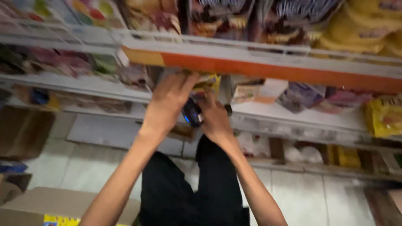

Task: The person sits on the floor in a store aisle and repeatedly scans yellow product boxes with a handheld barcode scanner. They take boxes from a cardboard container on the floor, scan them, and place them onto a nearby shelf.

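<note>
White shop shelves (268, 58), pale tiled floor (301, 196), cardboard boxes (37, 205)

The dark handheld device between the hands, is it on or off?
On: the dark handheld device shows a blue glow at its lower end, between both hands.

Both hands reach under the upper shelf (259, 69) into the shelf below (293, 117). The left hand (167, 104) lies just left of the right hand (215, 121), with a small handheld device (191, 113) between them and a snack packet (208, 83) just above. A cardboard box (46, 205) sits on the floor (318, 196), lower left.
</note>
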